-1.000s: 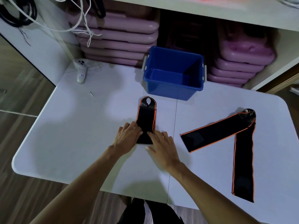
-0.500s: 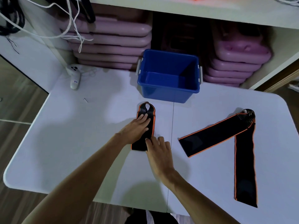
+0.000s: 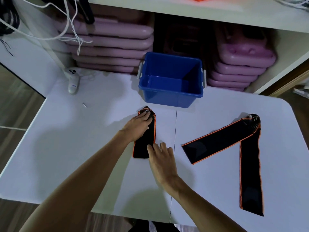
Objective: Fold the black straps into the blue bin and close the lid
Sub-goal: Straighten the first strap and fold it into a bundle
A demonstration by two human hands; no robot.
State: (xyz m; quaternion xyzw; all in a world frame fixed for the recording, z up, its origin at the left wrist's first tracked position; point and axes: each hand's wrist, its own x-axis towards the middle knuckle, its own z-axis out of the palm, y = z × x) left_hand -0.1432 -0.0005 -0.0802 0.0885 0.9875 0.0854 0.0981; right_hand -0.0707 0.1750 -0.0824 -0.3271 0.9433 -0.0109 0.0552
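A folded black strap [image 3: 145,143] with orange edging lies on the white table [image 3: 83,148], just in front of the blue bin [image 3: 170,97]. My left hand [image 3: 138,126] lies flat on the strap's far half, fingers reaching its looped end. My right hand [image 3: 161,158] rests flat at the strap's near right corner, fingers spread. A second, longer black strap [image 3: 249,156] lies bent in a V shape on the right side of the table. The bin stands open with nothing in it. No lid is in view.
Stacks of pink plastic cases [image 3: 110,47] fill the shelf behind the bin. A white controller [image 3: 73,81] and a small screw [image 3: 84,105] lie at the table's back left. White cords [image 3: 71,30] hang at the upper left. Floor drops off at the left edge.
My left hand has slid from the strap's near end forward along it to its looped far end. My right hand has stayed at the near corner.
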